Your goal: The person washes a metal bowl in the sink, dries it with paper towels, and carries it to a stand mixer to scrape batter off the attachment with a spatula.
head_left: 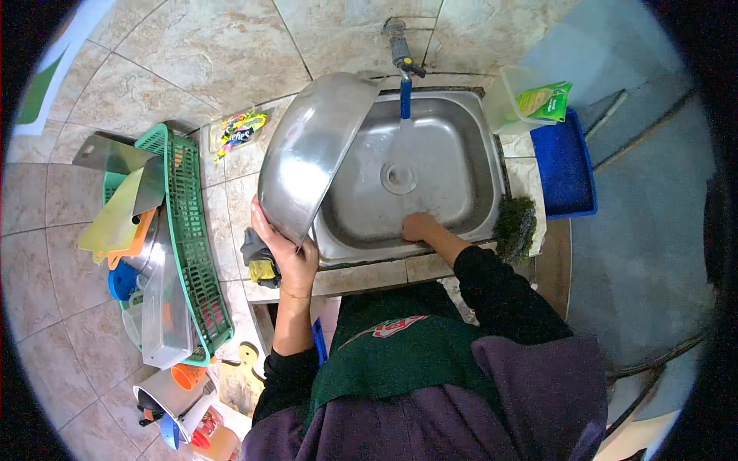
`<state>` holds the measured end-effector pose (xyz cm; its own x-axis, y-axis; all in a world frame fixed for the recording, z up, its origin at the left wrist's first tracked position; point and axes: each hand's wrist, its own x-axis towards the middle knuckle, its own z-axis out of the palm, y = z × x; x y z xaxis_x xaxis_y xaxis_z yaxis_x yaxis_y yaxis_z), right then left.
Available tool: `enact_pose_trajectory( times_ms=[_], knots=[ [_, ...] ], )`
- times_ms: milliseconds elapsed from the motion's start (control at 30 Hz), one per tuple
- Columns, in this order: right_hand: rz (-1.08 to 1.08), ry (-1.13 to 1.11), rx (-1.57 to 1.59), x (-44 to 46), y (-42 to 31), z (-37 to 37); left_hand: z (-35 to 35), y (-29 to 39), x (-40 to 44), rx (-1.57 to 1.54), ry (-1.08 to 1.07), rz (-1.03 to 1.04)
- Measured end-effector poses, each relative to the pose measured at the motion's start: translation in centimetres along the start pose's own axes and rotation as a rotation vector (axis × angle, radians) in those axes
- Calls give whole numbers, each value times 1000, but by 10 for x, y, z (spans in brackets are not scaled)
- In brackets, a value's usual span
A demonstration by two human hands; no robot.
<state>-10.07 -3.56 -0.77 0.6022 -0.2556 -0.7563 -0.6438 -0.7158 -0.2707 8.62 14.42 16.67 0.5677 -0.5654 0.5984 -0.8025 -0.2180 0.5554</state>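
One big steel bowl point(307, 146), and it's the left hand point(284, 247) that has it, gripping the near end! The bowl is up on its side, tilted over the left edge of the sink point(453, 169), its rim running from near left to far right, rounded back to the left, mouth turned toward the sink. Look across to the right hand point(420, 228): down by the sink's near wall, fingers curled in, and whether they hold anything I cannot tell. From there the bowl lies left and far, well apart, so the left hand is clearly the nearer one. Over at the far side, the tap point(406, 98) hangs just right of the bowl's far end.
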Motion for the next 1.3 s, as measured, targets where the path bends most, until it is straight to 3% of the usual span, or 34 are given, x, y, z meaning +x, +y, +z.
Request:
enact_pose_trajectory(
  times_ms=[133, 200, 367, 967, 1233, 1300],
  knots=[
    [-70, 85, -53, 23, 10, 18, -2, 2, 2, -57, 14, -50],
    [-24, -15, -7, 11, 2, 5, -2, 1, 2, -87, 23, -63],
    [-37, 30, -4, 37, 14, 27, -1, -2, 5, -69, 37, -72],
    [-106, 277, -27, -22, -12, 1, 8, -4, 2, -9, 18, -81],
    [-152, 431, 210, -68, -14, -57, 10, -1, 4, -55, 40, -123],
    [-227, 574, 321, -104, -12, -92, 10, 6, 7, -124, 60, -151]
  ],
)
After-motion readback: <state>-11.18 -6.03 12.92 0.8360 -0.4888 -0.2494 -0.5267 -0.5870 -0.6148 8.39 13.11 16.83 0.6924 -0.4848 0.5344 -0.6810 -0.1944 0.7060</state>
